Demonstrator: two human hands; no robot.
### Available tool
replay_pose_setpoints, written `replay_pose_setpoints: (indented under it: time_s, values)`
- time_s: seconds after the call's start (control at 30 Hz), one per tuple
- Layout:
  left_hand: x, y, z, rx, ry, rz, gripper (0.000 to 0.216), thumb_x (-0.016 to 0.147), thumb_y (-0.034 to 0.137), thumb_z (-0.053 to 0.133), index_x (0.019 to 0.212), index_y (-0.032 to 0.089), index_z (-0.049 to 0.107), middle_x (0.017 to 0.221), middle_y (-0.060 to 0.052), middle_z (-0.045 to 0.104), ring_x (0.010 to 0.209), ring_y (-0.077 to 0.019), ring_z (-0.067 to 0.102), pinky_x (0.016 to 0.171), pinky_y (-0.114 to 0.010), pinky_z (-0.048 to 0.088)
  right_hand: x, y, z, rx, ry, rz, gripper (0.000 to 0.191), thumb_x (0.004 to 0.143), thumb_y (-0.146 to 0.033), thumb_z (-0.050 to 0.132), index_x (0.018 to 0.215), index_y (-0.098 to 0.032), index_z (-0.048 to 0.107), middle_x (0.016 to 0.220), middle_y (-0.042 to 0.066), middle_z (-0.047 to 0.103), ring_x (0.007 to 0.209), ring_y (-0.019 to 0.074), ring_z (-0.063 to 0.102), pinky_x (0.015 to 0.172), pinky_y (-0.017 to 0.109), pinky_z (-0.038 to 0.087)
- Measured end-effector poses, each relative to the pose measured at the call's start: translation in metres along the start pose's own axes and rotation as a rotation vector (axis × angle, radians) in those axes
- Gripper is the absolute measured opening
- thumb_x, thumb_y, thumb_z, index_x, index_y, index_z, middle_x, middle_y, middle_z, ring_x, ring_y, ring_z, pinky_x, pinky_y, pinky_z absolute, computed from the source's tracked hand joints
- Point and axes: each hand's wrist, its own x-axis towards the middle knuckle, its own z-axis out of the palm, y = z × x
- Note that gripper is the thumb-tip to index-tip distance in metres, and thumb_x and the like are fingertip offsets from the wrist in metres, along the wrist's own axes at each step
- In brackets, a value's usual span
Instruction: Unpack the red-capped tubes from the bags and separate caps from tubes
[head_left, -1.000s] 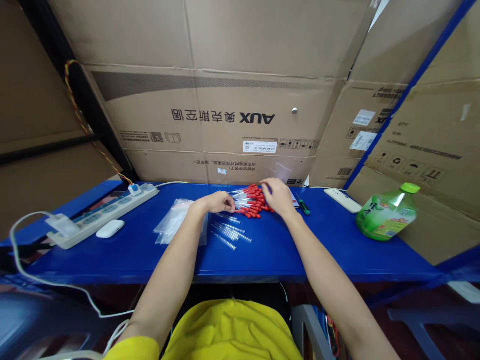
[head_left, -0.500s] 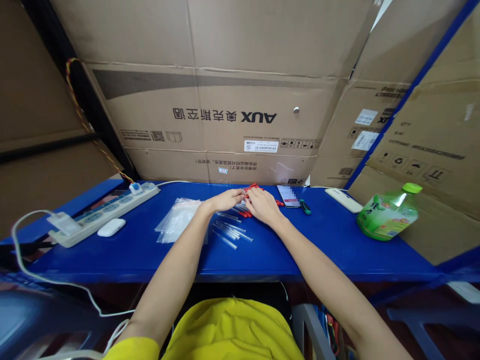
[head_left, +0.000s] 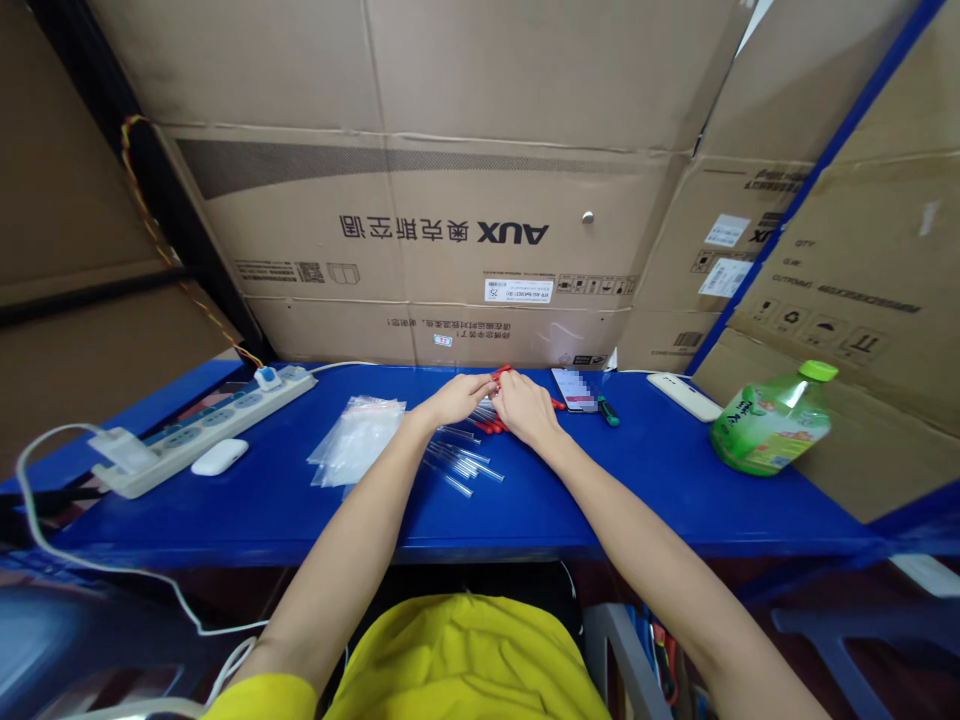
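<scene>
My left hand and my right hand meet over the back middle of the blue table, fingertips drawn together. What the closed fingers hold is small and mostly hidden. Slim red-handled tools lie under and around the hands; one red end shows above the fingers. Just in front, several clear thin tubes are spread on the tabletop. Left of my left forearm lies a stack of clear plastic bags.
A phone and a green-handled tool lie right of my hands. Farther right are a white power bank-like slab and a green bottle. At left are a power strip and a white case. Cardboard walls the back.
My left hand has shifted slightly right, closer to my right hand, and the fingers of both have drawn together. The whole view has moved a little.
</scene>
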Motion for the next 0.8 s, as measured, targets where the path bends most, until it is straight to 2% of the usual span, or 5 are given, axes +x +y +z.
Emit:
replay_pose_setpoints:
  time_s: [0.4, 0.5, 0.6, 0.7, 0.8]
  values:
    - [0.002, 0.001, -0.001, 0.017, 0.116, 0.015, 0.038, 0.101, 0.045, 0.048, 0.085, 0.018, 0.069, 0.075, -0.002, 0.067, 0.07, -0.0159, 0.055, 0.072, -0.029, 0.039, 0.003, -0.001, 0.005, 0.082, 0.053, 0.099, 0.02, 0.103, -0.028, 0.045, 0.111, -0.016, 0.059, 0.113, 0.013, 0.072, 0.101, 0.025, 0.067, 0.079, 0.031, 0.044]
    - [0.006, 0.001, 0.002, -0.266, 0.33, -0.151, 0.038, 0.096, 0.052, 0.056, 0.095, 0.017, 0.068, 0.074, -0.003, 0.066, 0.068, -0.0156, 0.055, 0.07, -0.028, 0.043, 0.003, 0.004, 0.005, 0.123, 0.083, 0.147, 0.021, 0.104, -0.025, 0.042, 0.11, -0.016, 0.06, 0.111, 0.012, 0.073, 0.095, 0.0238, 0.068, 0.078, 0.03, 0.042]
    - [0.011, 0.003, 0.006, -0.773, 0.466, -0.359, 0.053, 0.099, 0.065, 0.044, 0.107, 0.016, 0.064, 0.081, -0.007, 0.068, 0.07, -0.0165, 0.061, 0.071, -0.028, 0.049, 0.002, 0.009, 0.005, 0.196, 0.132, 0.148, 0.026, 0.108, -0.027, 0.034, 0.109, -0.018, 0.059, 0.106, 0.01, 0.073, 0.094, 0.0222, 0.068, 0.076, 0.029, 0.039]
    - [0.013, 0.006, 0.008, -1.105, 0.452, -0.478, 0.062, 0.105, 0.058, 0.021, 0.114, 0.013, 0.063, 0.1, -0.016, 0.073, 0.086, -0.019, 0.07, 0.081, -0.03, 0.055, 0.0, 0.01, 0.006, 0.262, 0.158, 0.145, 0.031, 0.111, -0.031, 0.029, 0.111, -0.019, 0.058, 0.105, 0.008, 0.074, 0.093, 0.0214, 0.068, 0.073, 0.028, 0.037]
    - [0.01, 0.013, 0.01, -1.225, 0.395, -0.466, 0.062, 0.106, 0.047, 0.014, 0.131, 0.014, 0.06, 0.131, -0.019, 0.07, 0.11, -0.022, 0.07, 0.092, -0.035, 0.056, -0.001, 0.009, 0.007, 0.295, 0.165, 0.179, 0.034, 0.113, -0.034, 0.027, 0.115, -0.019, 0.057, 0.102, 0.008, 0.075, 0.09, 0.0215, 0.069, 0.071, 0.028, 0.034]
